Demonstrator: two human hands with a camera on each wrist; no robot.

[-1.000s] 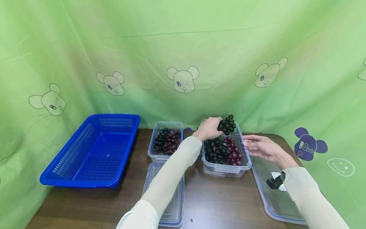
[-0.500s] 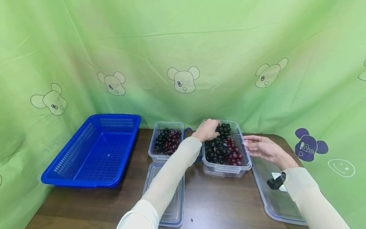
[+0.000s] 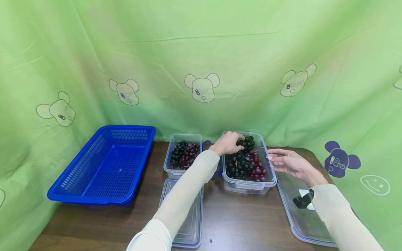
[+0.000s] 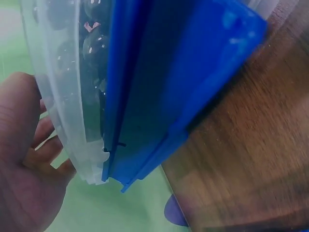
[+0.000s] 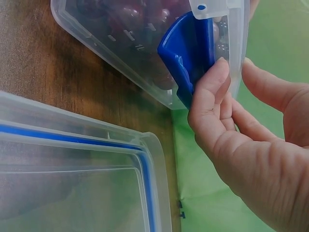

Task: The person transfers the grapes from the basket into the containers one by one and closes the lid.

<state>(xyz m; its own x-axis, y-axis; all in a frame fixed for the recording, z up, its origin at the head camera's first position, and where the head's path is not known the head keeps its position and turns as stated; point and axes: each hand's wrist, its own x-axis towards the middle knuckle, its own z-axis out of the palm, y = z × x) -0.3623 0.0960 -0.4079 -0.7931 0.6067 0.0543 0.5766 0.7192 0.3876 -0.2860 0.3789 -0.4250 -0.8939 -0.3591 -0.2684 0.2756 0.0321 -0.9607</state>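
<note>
In the head view, my left hand [image 3: 226, 143] reaches over the left rim of the larger clear plastic container [image 3: 246, 186]. Its thumb and fingers are around a bunch of black grapes [image 3: 249, 141], low in the back of the container. More black grapes [image 3: 237, 167] and a bunch of red grapes [image 3: 258, 170] lie in front. My right hand [image 3: 290, 162] holds the container's right rim; in the right wrist view, its fingertips are beside the blue latch [image 5: 186, 53]. The left wrist view shows another blue latch [image 4: 159, 72] hanging open, with the left hand's grapes hidden.
A smaller container [image 3: 174, 170] of black and red grapes stands to the left, with a blue-edged lid [image 3: 196, 223] in front. The larger lid [image 3: 301, 216] lies under the right forearm. A blue basket [image 3: 106, 174] stands at far left; a green curtain [image 3: 201, 45] hangs behind the table.
The left hand has lowered the bunch of black grapes from above the rim into the back of the larger container. The right hand has stayed at the rim.
</note>
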